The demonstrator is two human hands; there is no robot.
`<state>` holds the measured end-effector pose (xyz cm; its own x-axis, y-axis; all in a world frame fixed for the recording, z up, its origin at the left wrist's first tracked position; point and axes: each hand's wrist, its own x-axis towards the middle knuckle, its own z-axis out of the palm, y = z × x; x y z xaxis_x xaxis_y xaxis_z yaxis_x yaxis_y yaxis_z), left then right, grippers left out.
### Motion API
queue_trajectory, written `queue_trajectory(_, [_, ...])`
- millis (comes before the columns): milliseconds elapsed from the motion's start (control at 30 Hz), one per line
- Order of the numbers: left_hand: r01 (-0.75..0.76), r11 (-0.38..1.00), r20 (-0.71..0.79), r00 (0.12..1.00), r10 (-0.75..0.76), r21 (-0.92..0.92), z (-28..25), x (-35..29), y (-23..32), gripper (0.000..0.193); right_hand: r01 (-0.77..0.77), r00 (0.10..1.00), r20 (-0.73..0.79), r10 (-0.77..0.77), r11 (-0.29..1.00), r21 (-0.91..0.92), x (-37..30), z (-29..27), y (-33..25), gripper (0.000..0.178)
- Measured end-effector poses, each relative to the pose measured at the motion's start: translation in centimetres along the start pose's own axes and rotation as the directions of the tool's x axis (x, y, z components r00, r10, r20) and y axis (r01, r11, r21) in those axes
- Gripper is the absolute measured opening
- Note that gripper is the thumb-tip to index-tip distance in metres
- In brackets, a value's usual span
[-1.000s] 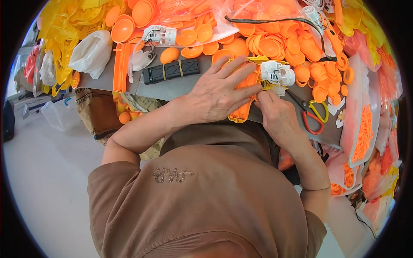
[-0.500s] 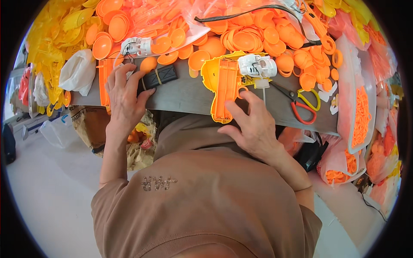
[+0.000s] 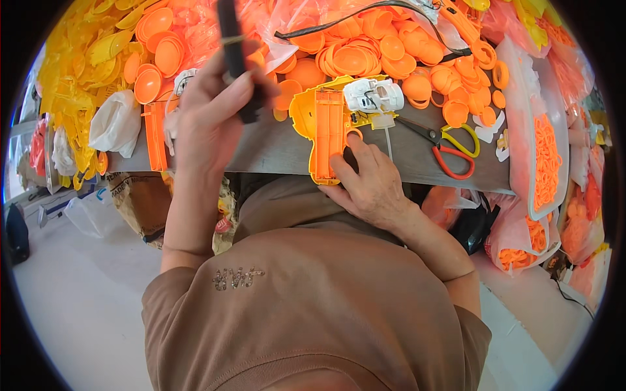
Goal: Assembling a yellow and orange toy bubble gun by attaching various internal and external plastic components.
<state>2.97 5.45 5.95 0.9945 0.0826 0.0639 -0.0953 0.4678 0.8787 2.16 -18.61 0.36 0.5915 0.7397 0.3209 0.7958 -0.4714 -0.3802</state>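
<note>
My left hand point(image 3: 210, 117) is raised above the table, its fingers closed round a long black block point(image 3: 231, 40) with a tan band across it. Motion blurs the hand and the block. My right hand point(image 3: 374, 177) grips the lower right edge of an open toy shell point(image 3: 330, 127), gun-like in outline, which lies on the table. This shell is yellow with a long orange part inside. A white plastic mechanism point(image 3: 372, 96) with dark wires rests at its upper right, and a thin pale tube hangs below that. An orange ring shows by my right fingertips.
Scissors point(image 3: 454, 155) with one red and one yellow handle lie to the right. Orange cups and rings point(image 3: 349, 57) heap along the back, yellow parts point(image 3: 72, 98) at far left. A white bag point(image 3: 117, 122) and an upright orange piece point(image 3: 155, 137) stand left; an orange-ring tray point(image 3: 546, 159) sits right.
My left hand has picked the black block up off the table and lifted it. My right hand has closed from spread fingers onto the shell's edge.
</note>
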Motion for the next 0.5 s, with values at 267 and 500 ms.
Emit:
queue_trajectory(267, [0.165,0.975,0.092,0.984,-0.152,-0.148,2.3,4.0,-2.9,0.037,0.026,0.998,-0.059,-0.024,0.999,0.028,-0.1,0.3,0.3,0.045])
queue_trajectory(500, [0.002,0.996,0.070,0.998,-0.008,0.089,3.0,4.3,-4.4,0.035,0.020,0.997,-0.078,-0.011,0.994,0.111,-0.3,0.4,0.7,0.045])
